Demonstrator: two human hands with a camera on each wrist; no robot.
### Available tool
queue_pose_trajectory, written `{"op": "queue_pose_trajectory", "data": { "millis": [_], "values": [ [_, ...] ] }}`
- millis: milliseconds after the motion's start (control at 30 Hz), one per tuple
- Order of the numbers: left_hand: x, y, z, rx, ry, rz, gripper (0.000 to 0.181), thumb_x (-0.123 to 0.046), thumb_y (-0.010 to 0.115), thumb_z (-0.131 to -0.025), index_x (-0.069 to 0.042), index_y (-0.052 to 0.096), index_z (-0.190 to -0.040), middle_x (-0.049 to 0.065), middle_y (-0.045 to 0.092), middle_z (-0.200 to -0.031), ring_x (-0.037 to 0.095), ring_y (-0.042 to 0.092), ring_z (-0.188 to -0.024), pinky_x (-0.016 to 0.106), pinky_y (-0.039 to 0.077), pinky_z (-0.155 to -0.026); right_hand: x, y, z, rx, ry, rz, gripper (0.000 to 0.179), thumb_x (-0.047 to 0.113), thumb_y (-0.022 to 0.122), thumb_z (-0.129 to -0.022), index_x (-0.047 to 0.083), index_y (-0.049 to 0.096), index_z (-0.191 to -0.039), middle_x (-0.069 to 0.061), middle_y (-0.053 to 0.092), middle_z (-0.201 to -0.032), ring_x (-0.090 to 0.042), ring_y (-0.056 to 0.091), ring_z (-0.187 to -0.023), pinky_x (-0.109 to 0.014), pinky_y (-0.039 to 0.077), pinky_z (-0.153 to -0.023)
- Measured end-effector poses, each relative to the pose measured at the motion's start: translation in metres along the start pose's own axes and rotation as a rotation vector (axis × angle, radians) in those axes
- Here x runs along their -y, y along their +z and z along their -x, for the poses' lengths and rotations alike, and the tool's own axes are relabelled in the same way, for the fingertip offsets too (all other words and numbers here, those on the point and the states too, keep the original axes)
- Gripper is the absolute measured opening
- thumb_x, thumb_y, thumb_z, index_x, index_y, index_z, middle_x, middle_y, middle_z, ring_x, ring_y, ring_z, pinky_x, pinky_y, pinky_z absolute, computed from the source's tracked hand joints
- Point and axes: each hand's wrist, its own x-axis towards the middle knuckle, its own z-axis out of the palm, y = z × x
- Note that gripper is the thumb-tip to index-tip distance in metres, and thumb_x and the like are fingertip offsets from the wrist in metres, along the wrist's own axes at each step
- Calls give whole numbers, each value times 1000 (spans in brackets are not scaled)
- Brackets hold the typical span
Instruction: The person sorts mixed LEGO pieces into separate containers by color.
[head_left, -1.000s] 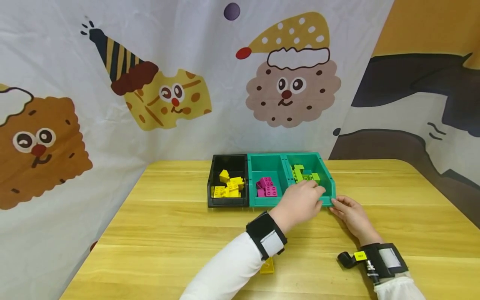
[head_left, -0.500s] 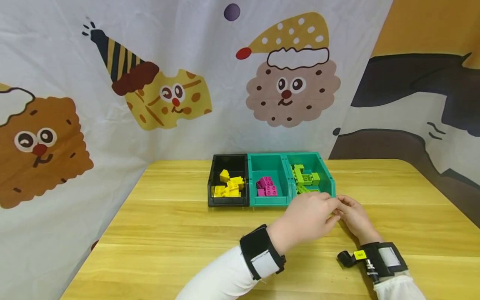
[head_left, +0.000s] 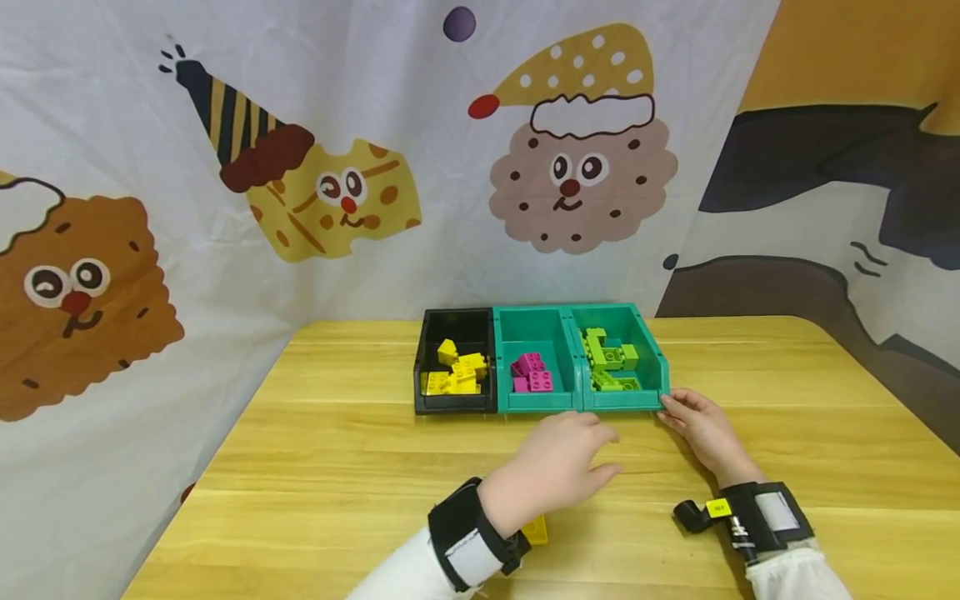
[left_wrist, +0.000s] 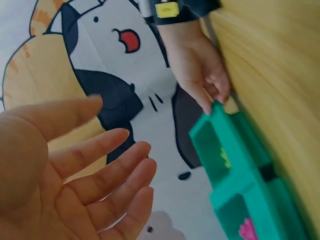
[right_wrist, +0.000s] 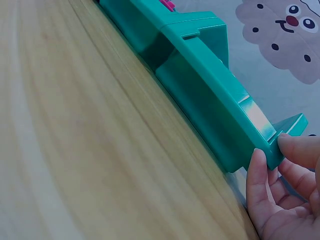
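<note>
My left hand (head_left: 551,467) is over the table in front of the bins, and the left wrist view shows its fingers (left_wrist: 115,170) spread with nothing held. My right hand (head_left: 705,433) pinches the front right corner of the right teal bin (right_wrist: 210,110) between thumb and fingers. Several lime green toy bricks (head_left: 611,358) lie in that bin. The middle teal bin (head_left: 534,404) holds magenta bricks (head_left: 534,372), and the black bin (head_left: 456,406) on the left holds yellow bricks (head_left: 456,377). One yellow brick (head_left: 536,530) lies on the table, partly hidden behind my left wrist.
The three bins stand side by side near the back of the wooden table (head_left: 330,467). Behind the table hangs a cloth (head_left: 450,275) printed with cartoon figures. Black straps with small devices are on both wrists.
My left hand has drawn back from the right teal bin, leftward and toward me, uncovering the lime green bricks there. My right hand stays at the bin's corner.
</note>
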Motion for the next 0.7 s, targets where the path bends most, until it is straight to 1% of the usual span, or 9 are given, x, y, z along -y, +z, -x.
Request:
{"op": "queue_pose_trajectory", "data": {
  "millis": [200,300,500,567,700],
  "values": [
    [16,14,15,84,-85,71,54,-51,63,-86,-18,57,-129,0,60,-128,16,56,-116,30,46,-97,0,-1,0,-2,4,0,4,20,59,-94,17,60,-94,10,56,-91,3,58,-86,-13,51,-79],
    [23,17,23,110,-111,103,59,-51,65,-84,-17,55,-131,1,59,-129,17,55,-117,31,46,-98,1,0,0,-4,4,3,3,19,58,-94,16,60,-94,10,55,-92,3,58,-86,-13,51,-79],
    [34,20,36,154,-92,112,62,-49,69,-81,-19,54,-132,3,59,-125,16,55,-112,31,46,-95,1,1,0,-13,8,34,5,17,55,-96,13,58,-98,9,53,-93,3,57,-86,-13,51,-79],
    [38,23,39,173,-93,119,63,-48,71,-80,-20,53,-134,5,57,-127,18,53,-113,33,45,-97,0,1,0,-14,8,53,6,16,54,-96,12,57,-99,9,52,-94,3,56,-86,-13,50,-80],
    [45,28,45,224,-123,135,70,-50,74,-76,-21,51,-136,10,51,-135,24,49,-122,40,43,-100,-1,2,0,-20,11,56,7,16,54,-96,11,57,-100,8,52,-96,3,56,-86,-13,50,-80]
  ]
}}
